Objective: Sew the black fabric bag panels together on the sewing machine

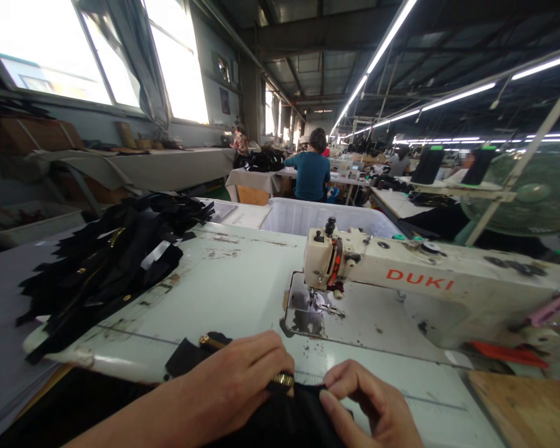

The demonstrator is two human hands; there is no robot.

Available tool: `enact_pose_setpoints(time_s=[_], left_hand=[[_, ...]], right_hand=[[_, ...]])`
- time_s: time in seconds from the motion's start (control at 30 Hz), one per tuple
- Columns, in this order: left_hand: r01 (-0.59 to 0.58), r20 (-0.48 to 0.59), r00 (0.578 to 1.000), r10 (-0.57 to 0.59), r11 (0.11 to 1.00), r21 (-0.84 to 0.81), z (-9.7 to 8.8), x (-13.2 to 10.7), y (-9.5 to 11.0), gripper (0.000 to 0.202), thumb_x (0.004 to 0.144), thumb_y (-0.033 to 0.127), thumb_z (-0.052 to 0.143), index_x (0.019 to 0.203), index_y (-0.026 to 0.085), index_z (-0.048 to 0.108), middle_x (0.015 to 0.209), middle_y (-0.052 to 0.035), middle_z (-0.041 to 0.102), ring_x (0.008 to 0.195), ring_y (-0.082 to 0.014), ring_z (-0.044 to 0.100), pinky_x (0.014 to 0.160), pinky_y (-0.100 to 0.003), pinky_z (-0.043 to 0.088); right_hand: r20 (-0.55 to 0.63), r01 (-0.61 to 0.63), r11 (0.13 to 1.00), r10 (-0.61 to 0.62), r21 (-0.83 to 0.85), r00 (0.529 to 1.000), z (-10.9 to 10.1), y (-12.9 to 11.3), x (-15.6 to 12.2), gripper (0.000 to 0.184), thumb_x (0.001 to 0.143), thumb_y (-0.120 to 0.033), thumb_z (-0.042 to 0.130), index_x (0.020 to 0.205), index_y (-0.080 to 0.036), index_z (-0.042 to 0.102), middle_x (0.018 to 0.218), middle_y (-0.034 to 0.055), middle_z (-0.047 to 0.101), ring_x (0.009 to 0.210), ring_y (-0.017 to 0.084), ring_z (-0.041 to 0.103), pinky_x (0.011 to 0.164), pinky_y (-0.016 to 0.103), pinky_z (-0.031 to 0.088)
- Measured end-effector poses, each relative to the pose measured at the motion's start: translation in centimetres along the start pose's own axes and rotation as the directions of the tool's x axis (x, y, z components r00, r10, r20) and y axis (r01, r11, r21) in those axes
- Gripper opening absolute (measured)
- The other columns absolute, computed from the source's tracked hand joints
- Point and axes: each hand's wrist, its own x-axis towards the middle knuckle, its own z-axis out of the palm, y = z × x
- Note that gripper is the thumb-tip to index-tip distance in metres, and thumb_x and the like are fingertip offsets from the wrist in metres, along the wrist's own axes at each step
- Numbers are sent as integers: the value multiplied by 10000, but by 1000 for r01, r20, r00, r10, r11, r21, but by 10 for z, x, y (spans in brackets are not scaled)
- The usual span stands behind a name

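At the near edge of the sewing table (242,280), my left hand (238,379) lies curled over a black fabric piece with a gold zipper (280,381), its fingers closed on it. My right hand (373,404) pinches the same black fabric (303,410) just to the right of the zipper. The zipper's gold end (210,340) sticks out to the left of my left hand. The white DUKI sewing machine (415,280) stands behind, its needle and presser foot (322,305) a short way beyond my hands.
A heap of black zippered pieces (112,255) lies on the table's left side. A white plastic bin (317,214) stands behind the table. A person in a teal shirt (312,171) sits with their back to me. A green fan (536,193) is at right.
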Motion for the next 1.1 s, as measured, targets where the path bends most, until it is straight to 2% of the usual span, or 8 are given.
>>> enact_pose_setpoints(time_s=[0.23, 0.47, 0.57, 0.67, 0.77, 0.87, 0.97, 1.1], left_hand=[[60, 60, 996, -59, 998, -21, 2, 7, -10, 164, 924, 56, 527, 993, 202, 497, 960, -5, 554, 862, -144, 546, 772, -201, 401], [69, 66, 996, -61, 990, -120, 4, 21, -26, 104, 950, 110, 524, 995, 203, 526, 950, -3, 556, 866, -135, 552, 777, -192, 400], [58, 59, 997, -50, 988, -141, 6, 28, -37, 103, 944, 123, 544, 1006, 205, 549, 947, -1, 568, 865, -136, 555, 776, -193, 401], [23, 44, 999, -16, 988, -155, 8, 35, -47, 102, 944, 132, 551, 1019, 200, 557, 944, -7, 578, 852, -137, 559, 770, -193, 403], [4, 47, 999, 3, 988, -155, 10, 42, -57, 78, 945, 147, 557, 1008, 192, 562, 930, -12, 588, 849, -141, 567, 770, -196, 410], [-17, 89, 996, 27, 993, -115, 10, 54, -72, 50, 950, 178, 562, 998, 187, 574, 915, -15, 607, 846, -145, 591, 769, -202, 433], [-70, 152, 985, 76, 997, -38, 15, 74, -97, 60, 953, 228, 571, 979, 180, 597, 918, -23, 644, 865, -153, 626, 787, -208, 462], [-121, 206, 972, 108, 992, 47, 36, 101, -138, 68, 919, 245, 621, 959, 191, 633, 901, -14, 688, 856, -160, 658, 777, -208, 480]], right_hand=[[156, 92, 990, -75, -106, 985, -12, 8, 8, 152, 855, -219, 614, 712, -218, 562, 766, -17, 668, 731, 118, 651, 698, 160, 484], [3, -94, 995, 94, 23, 996, -2, 21, 11, 225, 852, -354, 641, 693, -218, 558, 729, -9, 634, 709, 125, 619, 678, 170, 472], [-11, -180, 983, 181, 44, 983, -1, 27, 16, 157, 838, -382, 661, 879, -234, 628, 732, -27, 632, 684, 119, 613, 667, 169, 470], [11, -189, 982, 189, -1, 982, -3, 34, 21, 205, 854, -396, 635, 994, -252, 677, 773, -22, 660, 719, 128, 626, 706, 182, 467], [77, -190, 980, 193, -53, 978, -7, 43, 28, 202, 871, -406, 603, 886, -226, 695, 754, -3, 662, 717, 150, 624, 692, 206, 473], [142, -224, 970, 236, -93, 961, -8, 55, 41, 218, 881, -396, 577, 867, -201, 674, 723, -1, 652, 681, 155, 611, 659, 219, 472], [156, -234, 940, 277, -250, 948, -6, 68, 62, 182, 893, -333, 547, 844, -199, 661, 728, -6, 665, 679, 152, 619, 631, 216, 454], [126, -186, 795, 313, -578, 942, 2, 87, 90, 152, 871, -199, 539, 781, -209, 661, 734, -5, 691, 692, 170, 640, 621, 240, 399]])
